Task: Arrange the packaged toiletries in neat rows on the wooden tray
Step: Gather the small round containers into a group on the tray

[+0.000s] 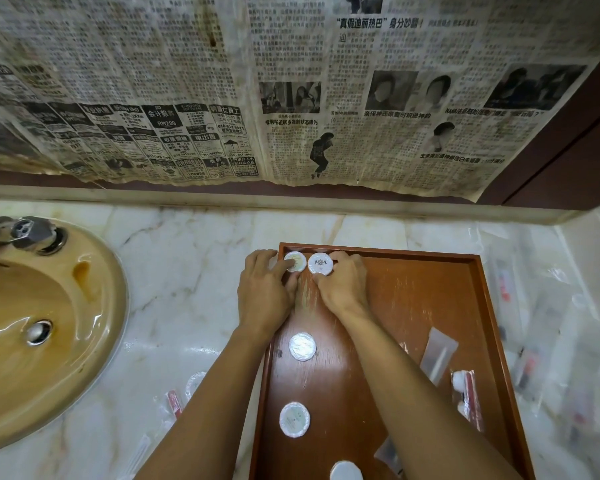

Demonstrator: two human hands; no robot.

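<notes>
L hand [264, 289] pinches green-label soap [295, 261], R hand [343, 284] pinches crest soap [320, 263], tray [430, 258] far-left corner. Advice: butt discs edge-to-edge, square w/ rim, labels up.

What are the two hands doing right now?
Left hand: pinches the pale green-labelled round soap.
Right hand: pinches the crest-printed round soap.

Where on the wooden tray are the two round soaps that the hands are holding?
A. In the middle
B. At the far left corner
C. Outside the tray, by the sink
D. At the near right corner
B: the left hand and right hand hold two round soaps side by side in the wooden tray's far left corner.
</notes>
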